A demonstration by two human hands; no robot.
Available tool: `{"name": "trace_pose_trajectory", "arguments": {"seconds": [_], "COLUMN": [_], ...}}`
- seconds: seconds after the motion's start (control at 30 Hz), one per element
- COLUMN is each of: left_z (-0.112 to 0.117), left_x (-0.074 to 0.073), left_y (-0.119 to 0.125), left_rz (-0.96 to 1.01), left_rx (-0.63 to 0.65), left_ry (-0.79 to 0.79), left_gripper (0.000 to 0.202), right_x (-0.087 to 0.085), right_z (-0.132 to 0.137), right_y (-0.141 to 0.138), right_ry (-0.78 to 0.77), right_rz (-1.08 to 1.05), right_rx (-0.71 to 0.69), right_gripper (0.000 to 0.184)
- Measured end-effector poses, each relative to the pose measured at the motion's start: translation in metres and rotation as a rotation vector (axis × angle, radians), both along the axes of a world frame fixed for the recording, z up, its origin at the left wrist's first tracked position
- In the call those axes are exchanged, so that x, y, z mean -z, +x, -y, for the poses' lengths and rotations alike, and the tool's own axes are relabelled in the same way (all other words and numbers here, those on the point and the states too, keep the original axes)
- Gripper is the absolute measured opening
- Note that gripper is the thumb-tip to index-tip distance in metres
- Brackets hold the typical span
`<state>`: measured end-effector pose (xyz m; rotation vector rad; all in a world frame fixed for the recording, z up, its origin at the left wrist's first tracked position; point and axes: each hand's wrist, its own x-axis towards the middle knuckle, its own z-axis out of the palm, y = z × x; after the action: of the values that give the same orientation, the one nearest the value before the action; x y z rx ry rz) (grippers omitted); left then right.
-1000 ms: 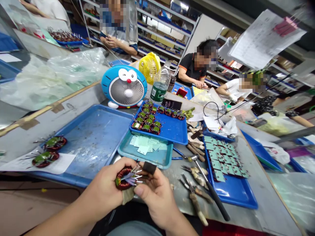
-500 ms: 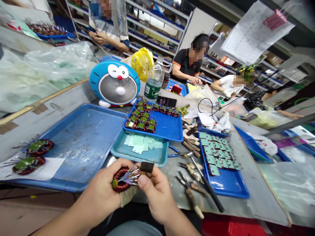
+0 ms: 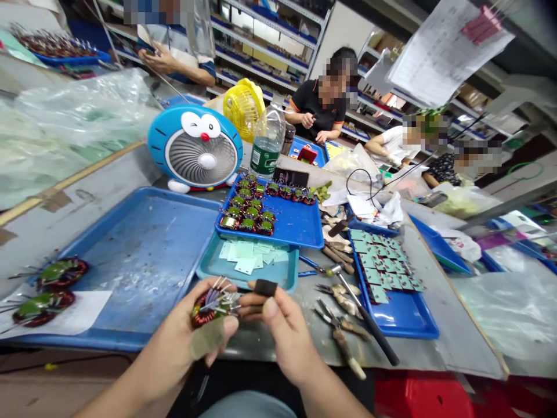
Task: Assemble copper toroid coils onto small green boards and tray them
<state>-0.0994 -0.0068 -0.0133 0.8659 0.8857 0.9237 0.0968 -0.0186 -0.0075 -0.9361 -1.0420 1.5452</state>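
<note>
My left hand is closed around a ring-shaped coil wound with copper-coloured wire, stiff wire leads fanning up and right from it. Olive tape wraps the left thumb. My right hand is just right of the leads, fingers pointing at them and thumb against the fingers; whether it pinches anything is hidden. Dark tape covers some of its fingers. Beyond the hands, a teal tray holds pale green cards. Behind it, a blue tray carries several similar coils.
At left, a large blue tray has two coils on paper. On the right lie pliers, a hammer and a blue tray of card-topped parts. A fan and bottle stand behind. Co-workers sit beyond.
My right hand has drawn slightly right, its thumb away from the leads. The coil has turned in my left hand, leads now pointing more upward, left thumb showing in front. The view has shifted a little.
</note>
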Motion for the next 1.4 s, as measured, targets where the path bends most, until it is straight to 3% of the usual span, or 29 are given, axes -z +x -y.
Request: {"name": "trace_pose_trajectory", "arguments": {"seconds": [0.17,0.33,0.47,0.7,0.93,1.03,1.2,1.4], "left_z": [-0.004,0.001,0.011,0.035,0.06,0.065,0.058,0.02], "left_x": [-0.019,-0.031,-0.033,-0.041,-0.049,-0.051,-0.052,-0.045], "left_y": [0.0,0.0,0.003,0.007,0.012,0.012,0.007,0.001], "left_rz": [0.573,0.748,0.787,0.775,0.715,0.69,0.697,0.745], "left_rx": [-0.02,0.003,0.009,-0.065,-0.158,-0.184,-0.165,-0.127], "left_ry": [-0.31,-0.384,-0.379,-0.358,-0.345,-0.337,-0.341,-0.355], "left_gripper": [0.054,0.069,0.075,0.081,0.085,0.08,0.074,0.075], "right_x": [0.003,0.02,0.026,0.016,0.039,0.044,0.05,0.066], "right_z": [0.003,0.018,0.028,0.044,0.063,0.069,0.07,0.068], "right_y": [0.005,0.0,0.005,0.001,0.015,0.016,0.01,0.013], "right_ry": [-0.043,-0.092,-0.109,-0.13,-0.088,-0.097,-0.098,-0.106], "right_rz": [0.106,0.187,0.228,0.146,0.119,0.086,0.109,0.286], "right_rx": [0.177,0.116,0.027,0.166,0.049,0.107,0.217,0.364], "right_gripper": [0.049,0.053,0.058,0.066,0.064,0.065,0.068,0.073]}}
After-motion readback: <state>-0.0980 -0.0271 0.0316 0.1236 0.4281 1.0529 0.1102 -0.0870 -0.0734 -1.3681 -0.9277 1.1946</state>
